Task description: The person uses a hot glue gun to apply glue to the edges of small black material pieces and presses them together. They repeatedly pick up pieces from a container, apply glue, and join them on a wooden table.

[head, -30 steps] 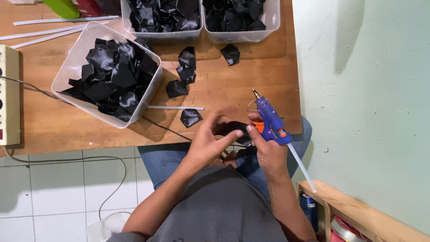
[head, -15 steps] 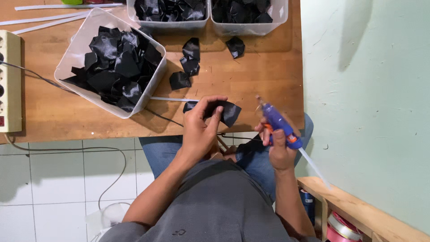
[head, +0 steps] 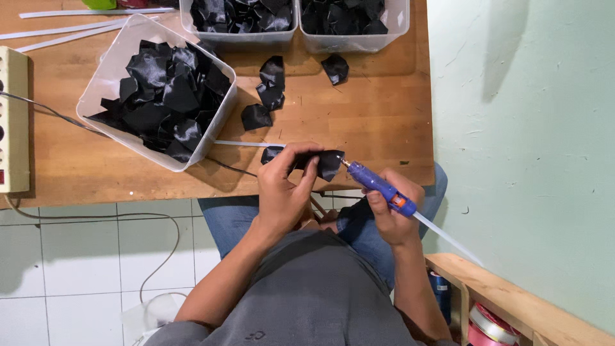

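My left hand (head: 286, 189) pinches a folded black satin piece (head: 325, 163) over the front edge of the wooden table (head: 359, 128). In my right hand (head: 392, 211) is a blue glue gun (head: 379, 186) with an orange trigger; its nozzle touches the right side of the satin piece. A white glue stick pokes out of the gun's back toward the lower right. A thin white stick (head: 246, 143) lies on the table just left of my left hand.
A clear tub (head: 106, 70) of black satin pieces stands at the left, two more tubs (head: 359, 41) at the back. Loose black pieces (head: 271, 86) lie between them. A power strip (head: 14, 122) and its cable are far left. Wooden shelf (head: 512, 301) with ribbon spools lower right.
My right hand swung the glue gun down and left until its nozzle met the satin piece. My left hand turned the piece toward the gun.
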